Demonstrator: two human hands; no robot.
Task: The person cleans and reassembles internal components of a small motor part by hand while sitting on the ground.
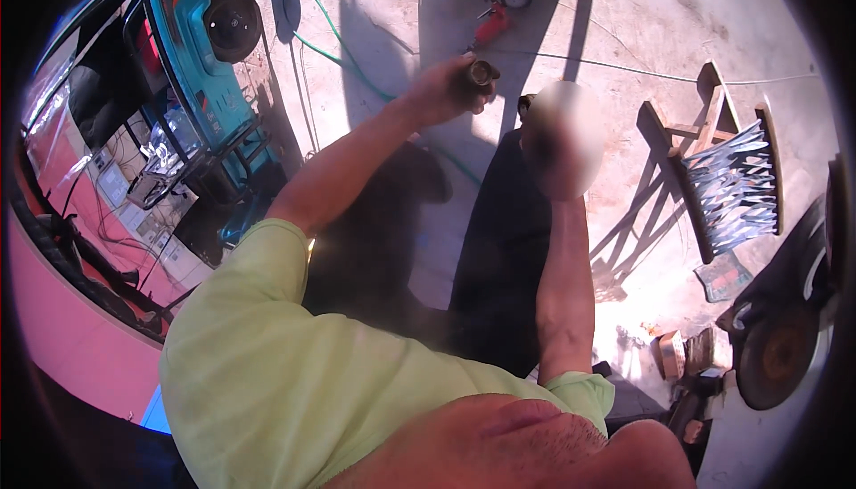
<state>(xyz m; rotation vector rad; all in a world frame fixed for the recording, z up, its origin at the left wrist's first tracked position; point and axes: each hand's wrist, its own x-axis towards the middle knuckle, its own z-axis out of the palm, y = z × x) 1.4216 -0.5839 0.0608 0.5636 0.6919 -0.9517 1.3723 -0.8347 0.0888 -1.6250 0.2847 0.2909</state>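
We see the left hand [448,90] grasping a dark cylinder [481,73], probably stiff, heavyish, best held round its sides, but cannot tell the blurred right hand's [560,146] state.

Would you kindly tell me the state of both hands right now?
Left hand: closed, holding a dark round part.
Right hand: blurred, so its grip cannot be told.
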